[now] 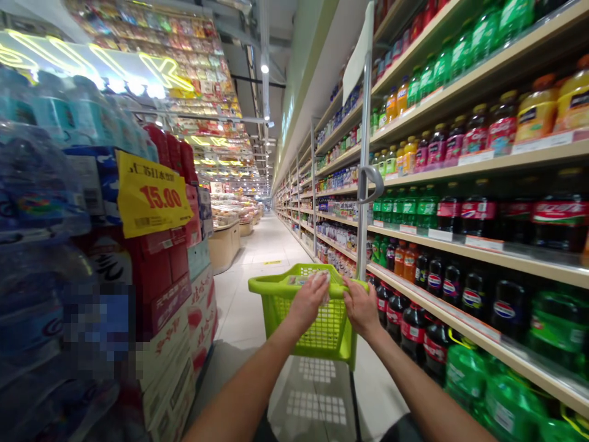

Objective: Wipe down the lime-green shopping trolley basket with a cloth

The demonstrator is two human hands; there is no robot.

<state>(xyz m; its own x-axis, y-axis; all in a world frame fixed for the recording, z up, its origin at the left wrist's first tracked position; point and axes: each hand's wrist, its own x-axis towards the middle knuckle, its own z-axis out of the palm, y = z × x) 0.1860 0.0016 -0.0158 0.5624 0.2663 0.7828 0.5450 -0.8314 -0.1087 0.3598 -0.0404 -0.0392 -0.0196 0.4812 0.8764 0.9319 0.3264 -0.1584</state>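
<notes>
A lime-green shopping basket (276, 307) on a cart is in front of me in a supermarket aisle. My left hand (309, 302) rests on its near rim and seems to press a small white thing, perhaps a paper, against it. My right hand (362, 307) grips the same rim just to the right. Both forearms reach forward from the bottom of the view. Inside the basket lies some flat packet, hard to make out.
Shelves of soda bottles (460, 215) run close along my right, with a metal upright post (365, 153) beside the basket. On my left stand stacked water packs (41, 184) and red cartons with a yellow 15.00 price sign (151, 193). The tiled aisle (267, 245) stretches ahead.
</notes>
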